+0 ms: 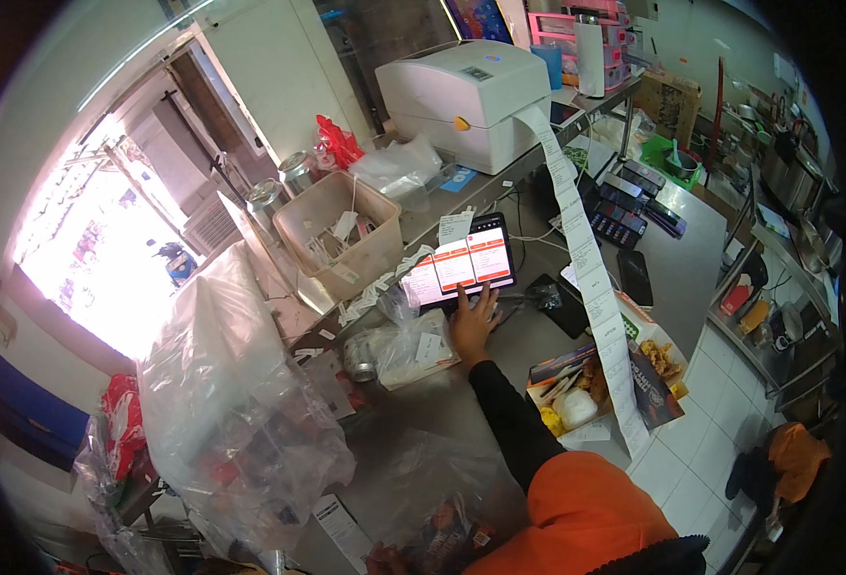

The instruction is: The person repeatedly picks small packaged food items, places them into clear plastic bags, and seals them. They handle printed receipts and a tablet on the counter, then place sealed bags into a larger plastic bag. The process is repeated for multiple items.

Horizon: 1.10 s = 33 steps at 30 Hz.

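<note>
My right hand, in a black sleeve, has its fingers spread over the lower edge of a lit tablet. Between it and a drink can lies a clear plastic bag with a label. Part of my left hand shows dimly at the bottom edge, beside a clear plastic bag around a dark printed package; its grip is unclear. A paper slip lies nearby. Right of my forearm sits an open food box with fried food and a white wrapped portion. A long receipt strip hangs across it.
A label printer and a plastic bin stand on the raised shelf. Large plastic bags bulge at the left. Several phones lie at the back right. A metal rack stands beyond the tiled floor.
</note>
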Tool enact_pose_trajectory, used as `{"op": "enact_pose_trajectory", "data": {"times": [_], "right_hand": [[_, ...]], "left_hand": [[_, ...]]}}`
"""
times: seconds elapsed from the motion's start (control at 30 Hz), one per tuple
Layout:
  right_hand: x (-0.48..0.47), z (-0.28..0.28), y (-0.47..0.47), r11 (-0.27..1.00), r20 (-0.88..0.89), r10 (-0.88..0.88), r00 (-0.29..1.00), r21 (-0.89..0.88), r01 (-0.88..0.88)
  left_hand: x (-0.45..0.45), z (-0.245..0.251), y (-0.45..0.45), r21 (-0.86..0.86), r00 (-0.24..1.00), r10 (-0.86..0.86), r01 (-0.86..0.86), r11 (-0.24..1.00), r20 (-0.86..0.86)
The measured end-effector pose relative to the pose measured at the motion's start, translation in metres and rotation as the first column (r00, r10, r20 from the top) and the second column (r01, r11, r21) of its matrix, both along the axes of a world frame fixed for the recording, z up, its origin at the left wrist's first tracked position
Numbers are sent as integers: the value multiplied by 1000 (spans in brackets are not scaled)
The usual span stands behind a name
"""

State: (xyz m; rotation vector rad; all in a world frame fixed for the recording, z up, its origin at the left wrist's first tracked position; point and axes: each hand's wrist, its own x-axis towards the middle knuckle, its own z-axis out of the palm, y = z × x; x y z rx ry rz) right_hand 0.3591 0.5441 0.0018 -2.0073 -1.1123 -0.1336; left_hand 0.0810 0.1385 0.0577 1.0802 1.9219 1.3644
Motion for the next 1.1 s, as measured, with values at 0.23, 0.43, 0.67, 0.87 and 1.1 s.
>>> {"op": "enact_pose_trajectory", "data": {"times": [0.23,0.43,0.67,0.87,1.1], "right_hand": [[-9,39,-16,998,42,-18,999,-55,20],[-88,136,-194,142,-391,917,-74,494,-858],[-125,101,-281,-103,-420,871,-254,349,-931],[-68,104,-281,327,-636,20,-772,734,-596],[-60,64,-326,409,-491,769,409,-114,-905]], "left_hand": [[-21,-9,-1,-147,917,-302,271,951,-262],[-30,7,20,-88,577,19,93,992,816],[-5,38,41,29,876,-111,110,993,470],[-61,63,31,-29,975,3,-10,1000,-220],[-110,25,18,243,591,178,31,970,-787]]}}
